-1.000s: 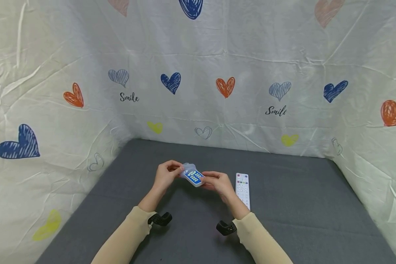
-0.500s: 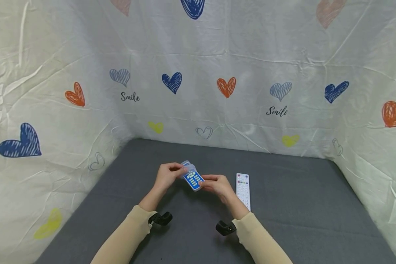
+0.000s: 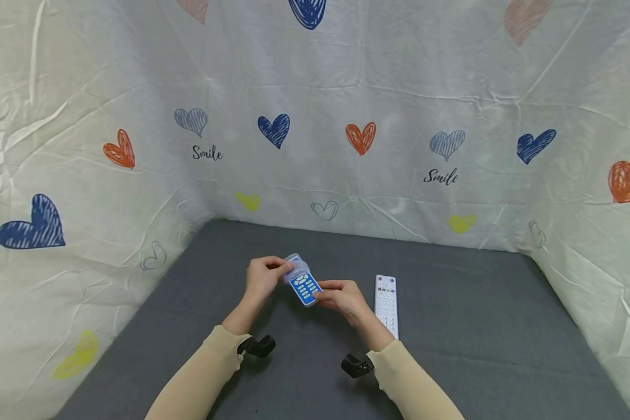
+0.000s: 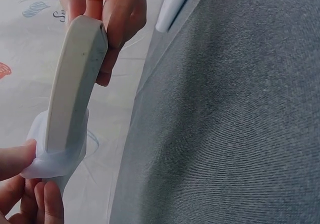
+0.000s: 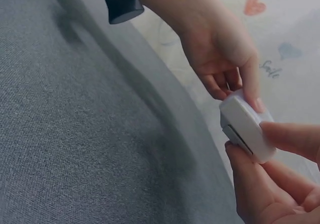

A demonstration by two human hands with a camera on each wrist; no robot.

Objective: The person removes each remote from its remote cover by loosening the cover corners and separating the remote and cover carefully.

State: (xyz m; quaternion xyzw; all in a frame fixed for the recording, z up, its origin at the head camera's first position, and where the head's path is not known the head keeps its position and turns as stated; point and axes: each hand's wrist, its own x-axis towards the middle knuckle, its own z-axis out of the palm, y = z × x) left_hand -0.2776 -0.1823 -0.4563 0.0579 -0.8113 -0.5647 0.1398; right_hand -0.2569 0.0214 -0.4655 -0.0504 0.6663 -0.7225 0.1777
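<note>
A small remote control with a blue face and a white body is held above the table between both hands. Around its far part sits a translucent soft sleeve, and the remote's tip shows beyond it. My left hand pinches the sleeve between thumb and fingers, as the left wrist view shows with the sleeve bunched round the remote's pale back. With thumb and fingertips, my right hand grips the near end of the remote by its edges. Its buttons are hidden in both wrist views.
A longer white remote control lies on the dark grey cloth-covered table, just right of my right wrist. White fabric walls with printed hearts enclose the table at the back and sides. Each wrist wears a black camera.
The small remote has swung, its near end shifting left and towards me. More of its far tip now shows past the sleeve. Both hands keep their hold; the white remote stays put.
</note>
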